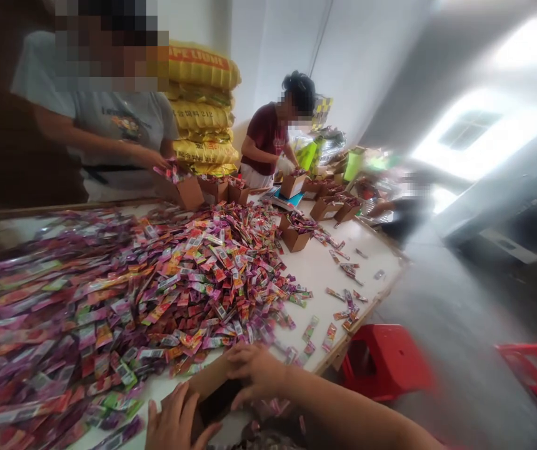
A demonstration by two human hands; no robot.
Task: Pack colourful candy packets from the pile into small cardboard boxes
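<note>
A small brown cardboard box (208,382) stands at the near table edge, its dark opening facing me. My left hand (173,424) lies against its left side, fingers up and thumb round the edge. My right hand (255,372) curls over its top right rim. A large heap of bright candy sachets (155,287) covers the white table (315,269) just beyond both hands, and a few sachets lie under my right forearm.
Across the table a person in a grey shirt (109,119) holds sachets over a box (188,192). A person in maroon (265,134) and a blurred third person (402,212) work among several open boxes (294,239). Yellow sacks (202,106) are stacked behind. Red stools (385,359) stand to the right.
</note>
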